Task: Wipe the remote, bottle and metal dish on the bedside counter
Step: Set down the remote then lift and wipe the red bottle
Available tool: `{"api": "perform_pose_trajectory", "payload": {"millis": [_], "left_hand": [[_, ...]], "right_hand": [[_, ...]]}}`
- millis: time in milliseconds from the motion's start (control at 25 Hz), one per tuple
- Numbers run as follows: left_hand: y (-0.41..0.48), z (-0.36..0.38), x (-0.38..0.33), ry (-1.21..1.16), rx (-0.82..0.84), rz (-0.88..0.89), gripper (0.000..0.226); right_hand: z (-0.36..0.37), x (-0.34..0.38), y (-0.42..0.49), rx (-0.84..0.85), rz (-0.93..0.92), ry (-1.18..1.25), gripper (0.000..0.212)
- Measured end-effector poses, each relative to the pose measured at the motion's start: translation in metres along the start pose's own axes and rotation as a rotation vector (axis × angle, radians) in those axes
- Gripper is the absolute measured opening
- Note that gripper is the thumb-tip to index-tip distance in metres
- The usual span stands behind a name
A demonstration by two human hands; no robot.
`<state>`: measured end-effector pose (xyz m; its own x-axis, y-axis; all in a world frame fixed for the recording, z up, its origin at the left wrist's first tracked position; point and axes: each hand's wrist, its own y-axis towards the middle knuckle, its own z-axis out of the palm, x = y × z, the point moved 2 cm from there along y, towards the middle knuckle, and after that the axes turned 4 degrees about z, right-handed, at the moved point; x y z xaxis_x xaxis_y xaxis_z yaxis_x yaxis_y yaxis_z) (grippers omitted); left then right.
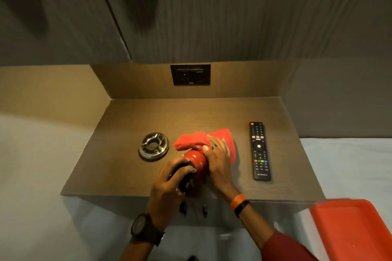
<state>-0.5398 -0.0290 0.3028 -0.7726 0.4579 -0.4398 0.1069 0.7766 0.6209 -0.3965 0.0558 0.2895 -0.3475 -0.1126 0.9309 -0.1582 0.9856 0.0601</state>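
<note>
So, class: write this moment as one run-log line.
step: wiping bottle | left hand: grips bottle's dark end | right hand: presses red cloth on it | remote, metal dish: on counter, untouched

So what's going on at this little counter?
A person is cleaning things on the bedside counter. The left hand grips the dark end of a red bottle, held tilted, while the right hand presses a red cloth against it. The metal dish sits to the left and the remote lies to the right, neither being touched.
</note>
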Motion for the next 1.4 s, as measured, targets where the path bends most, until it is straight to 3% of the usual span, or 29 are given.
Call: {"api": "perform_pose_trajectory", "payload": {"millis": [160, 320, 440, 520, 600, 640, 720, 800, 1000, 1240, 1400], "left_hand": [[0.005, -0.001, 0.006, -0.016, -0.024, -0.029, 0.057], [0.043, -0.016, 0.007, 0.003, 0.031, -0.106, 0.058], [0.078, -0.023, 0.009, 0.013, 0.028, -0.376, 0.053], [0.102, -0.021, 0.015, 0.007, 0.017, -0.590, 0.040], [0.123, -0.016, 0.022, -0.078, 0.018, -0.800, 0.044], [0.132, -0.012, 0.026, -0.112, 0.040, -0.877, 0.048], [0.145, -0.005, 0.036, -0.126, 0.129, -0.955, 0.056], [0.151, 0.000, 0.046, -0.146, 0.198, -0.996, 0.058], [0.159, 0.008, 0.068, -0.162, 0.220, -0.994, 0.044], [0.171, 0.013, 0.073, -0.126, 0.276, -0.907, 0.044], [0.179, 0.009, 0.058, -0.102, 0.285, -0.761, 0.038]], "right_hand": [[-0.006, -0.022, 0.048, -0.039, 0.208, -0.061, 0.030], [-0.032, -0.023, 0.074, 0.031, 0.536, 0.341, 0.039], [-0.046, -0.008, 0.068, -0.074, 0.380, 0.685, 0.046], [-0.046, 0.014, 0.052, -0.214, 0.247, 0.739, 0.052], [-0.036, 0.025, 0.031, -0.282, 0.134, 0.446, 0.071], [-0.023, 0.027, 0.024, -0.220, 0.060, 0.237, 0.073], [0.003, 0.029, 0.022, -0.147, -0.097, -0.223, 0.060], [0.015, 0.023, 0.025, -0.155, -0.201, -0.498, 0.060], [0.004, -0.028, 0.014, -0.190, -0.214, -0.654, 0.064], [-0.017, -0.051, -0.010, -0.203, -0.117, -0.480, 0.064], [-0.020, -0.062, -0.035, -0.275, -0.074, -0.532, 0.077]]}}
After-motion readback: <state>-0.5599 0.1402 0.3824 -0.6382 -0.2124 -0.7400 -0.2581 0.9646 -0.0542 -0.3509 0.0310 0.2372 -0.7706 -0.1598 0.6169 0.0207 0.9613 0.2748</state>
